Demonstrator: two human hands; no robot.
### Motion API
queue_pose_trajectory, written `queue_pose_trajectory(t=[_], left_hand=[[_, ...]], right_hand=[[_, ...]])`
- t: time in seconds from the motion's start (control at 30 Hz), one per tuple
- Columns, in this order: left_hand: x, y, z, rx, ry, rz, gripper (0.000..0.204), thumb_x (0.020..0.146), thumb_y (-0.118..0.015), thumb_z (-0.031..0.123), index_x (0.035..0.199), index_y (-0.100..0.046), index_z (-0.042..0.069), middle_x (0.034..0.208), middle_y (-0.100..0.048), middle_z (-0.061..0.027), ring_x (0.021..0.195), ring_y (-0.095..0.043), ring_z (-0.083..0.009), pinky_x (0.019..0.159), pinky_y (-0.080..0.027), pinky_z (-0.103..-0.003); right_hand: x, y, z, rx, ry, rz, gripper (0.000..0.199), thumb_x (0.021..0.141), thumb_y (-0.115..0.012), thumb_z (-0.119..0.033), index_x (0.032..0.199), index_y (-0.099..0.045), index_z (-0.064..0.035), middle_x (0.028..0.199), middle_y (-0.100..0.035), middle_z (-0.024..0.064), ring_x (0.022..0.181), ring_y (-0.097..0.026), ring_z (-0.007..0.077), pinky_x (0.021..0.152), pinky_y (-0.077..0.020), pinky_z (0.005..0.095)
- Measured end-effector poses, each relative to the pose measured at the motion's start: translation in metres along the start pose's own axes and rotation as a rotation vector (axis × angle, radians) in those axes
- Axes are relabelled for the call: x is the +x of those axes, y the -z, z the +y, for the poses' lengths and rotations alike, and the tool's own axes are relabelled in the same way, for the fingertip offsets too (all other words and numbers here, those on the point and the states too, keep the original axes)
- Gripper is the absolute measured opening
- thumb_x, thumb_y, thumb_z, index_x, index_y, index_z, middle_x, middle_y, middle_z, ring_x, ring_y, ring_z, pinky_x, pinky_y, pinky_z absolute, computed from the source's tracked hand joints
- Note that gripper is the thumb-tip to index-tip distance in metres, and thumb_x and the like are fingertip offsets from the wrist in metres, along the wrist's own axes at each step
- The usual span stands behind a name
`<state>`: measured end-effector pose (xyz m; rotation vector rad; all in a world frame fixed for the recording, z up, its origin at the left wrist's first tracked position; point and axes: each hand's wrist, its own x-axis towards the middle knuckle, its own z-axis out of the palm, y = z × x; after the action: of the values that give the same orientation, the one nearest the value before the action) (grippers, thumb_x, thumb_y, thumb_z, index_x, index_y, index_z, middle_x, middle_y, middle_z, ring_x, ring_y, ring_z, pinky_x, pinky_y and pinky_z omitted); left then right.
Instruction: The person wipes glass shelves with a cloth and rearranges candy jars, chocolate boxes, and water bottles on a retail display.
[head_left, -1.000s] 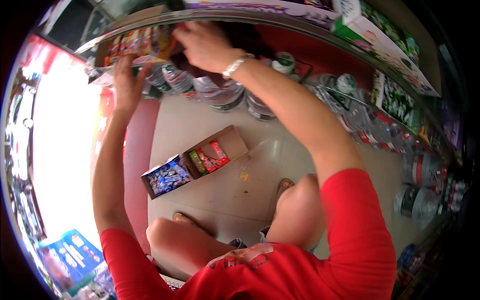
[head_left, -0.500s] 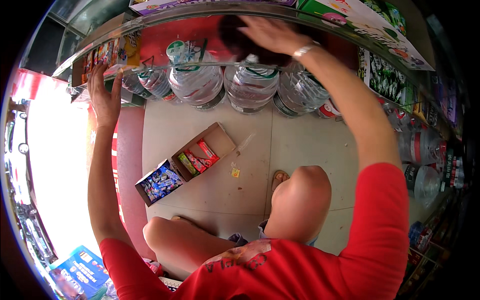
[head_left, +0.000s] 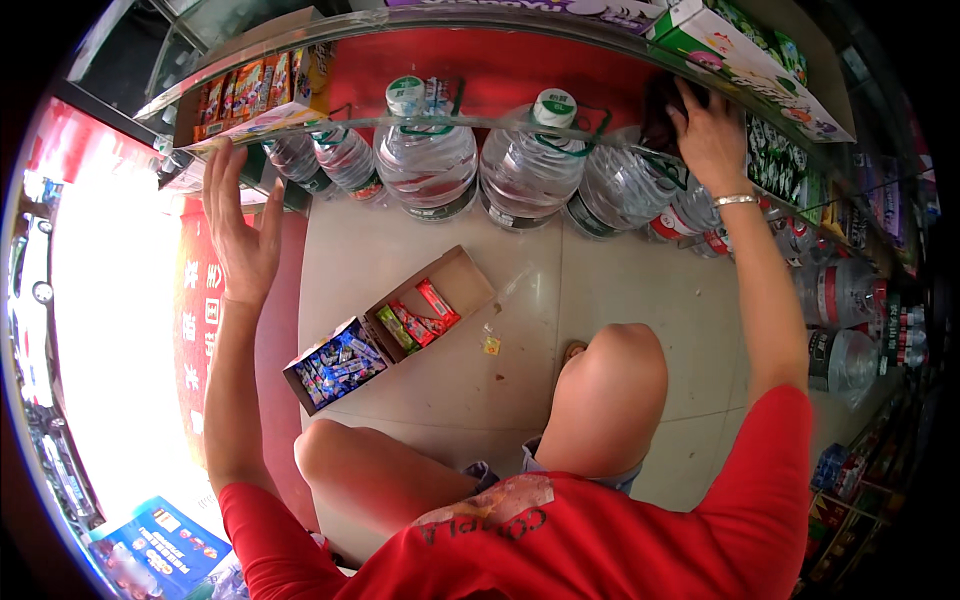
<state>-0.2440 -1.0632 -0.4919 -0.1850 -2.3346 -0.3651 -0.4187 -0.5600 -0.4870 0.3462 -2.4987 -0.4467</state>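
My right hand (head_left: 712, 140), with a bracelet at its wrist, presses a dark cloth (head_left: 660, 115) on the glass shelf (head_left: 480, 70), near its right end. Its fingers lie partly over the cloth, beside an upright green and white box (head_left: 775, 85). Empty and with fingers apart, my left hand (head_left: 240, 235) is raised at the shelf's left front edge. Just beyond its fingertips stands an open box of orange-wrapped packets (head_left: 245, 95). Beneath the shelf's front edge are large clear water bottles (head_left: 425, 165) with green caps and handles.
On the tiled floor lie an open brown carton (head_left: 465, 280) with red and green packs and a dark box of blue-wrapped sweets (head_left: 340, 370). My bent knees (head_left: 620, 390) are close by. More bottles (head_left: 845, 360) stand at the right. Bright light comes from the left doorway.
My right hand has slid the dark cloth rightward along the shelf. My left hand has come slightly down and off the candy box's front. The view has shifted a little.
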Motion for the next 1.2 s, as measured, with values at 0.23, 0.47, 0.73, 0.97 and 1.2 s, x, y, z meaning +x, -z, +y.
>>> queue_pose_trajectory(t=[0.23,0.47,0.73,0.97,1.2], left_hand=[[-0.008,-0.008,0.020,-0.114,0.036,-0.076,0.045,0.086,-0.063,0.005,0.129,-0.050,0.004,0.143,-0.045,-0.0142,0.137,-0.035,-0.0329,0.112,-0.027,-0.044],[0.006,-0.014,0.064,-0.148,-0.119,-0.136,0.039,0.084,-0.061,0.001,0.123,-0.056,-0.001,0.138,-0.048,-0.0183,0.134,-0.037,-0.0391,0.109,-0.030,-0.048],[-0.008,-0.016,0.073,-0.099,-0.084,-0.311,0.034,0.083,-0.060,-0.002,0.116,-0.057,-0.001,0.137,-0.049,-0.0178,0.135,-0.036,-0.0410,0.109,-0.032,-0.050],[-0.017,-0.026,0.085,-0.141,-0.037,-0.348,0.034,0.079,-0.063,-0.002,0.113,-0.060,0.000,0.130,-0.056,-0.0165,0.131,-0.041,-0.0392,0.107,-0.035,-0.047],[-0.054,-0.003,0.070,-0.274,0.022,-0.365,0.032,0.078,-0.065,0.000,0.110,-0.061,0.000,0.128,-0.057,-0.0168,0.132,-0.041,-0.0395,0.106,-0.036,-0.047]], right_hand=[[0.029,0.061,-0.147,0.497,0.057,-0.110,0.052,0.086,-0.053,-0.060,0.125,-0.062,-0.0266,0.132,-0.052,0.0151,0.117,-0.049,0.0390,0.094,-0.0454,0.0495],[0.089,0.054,-0.253,0.753,0.450,0.152,0.023,0.083,-0.058,-0.032,0.093,-0.074,-0.0190,0.119,-0.057,0.0054,0.116,-0.048,0.0273,0.095,-0.0388,0.0455],[0.165,-0.009,-0.232,0.164,0.697,0.527,0.025,0.087,-0.054,-0.024,0.094,-0.069,-0.0045,0.086,-0.065,0.0057,0.073,-0.063,0.0177,0.066,-0.0509,0.0298],[0.123,-0.072,-0.082,0.951,0.204,-0.072,0.037,0.091,-0.052,-0.037,0.094,-0.067,-0.0036,0.084,-0.067,0.0127,0.074,-0.065,0.0241,0.064,-0.0500,0.0362],[0.069,-0.043,-0.003,-0.043,0.101,0.392,0.017,0.085,-0.054,-0.015,0.089,-0.064,-0.0015,0.081,-0.064,0.0205,0.075,-0.061,0.0408,0.068,-0.0486,0.0499]])
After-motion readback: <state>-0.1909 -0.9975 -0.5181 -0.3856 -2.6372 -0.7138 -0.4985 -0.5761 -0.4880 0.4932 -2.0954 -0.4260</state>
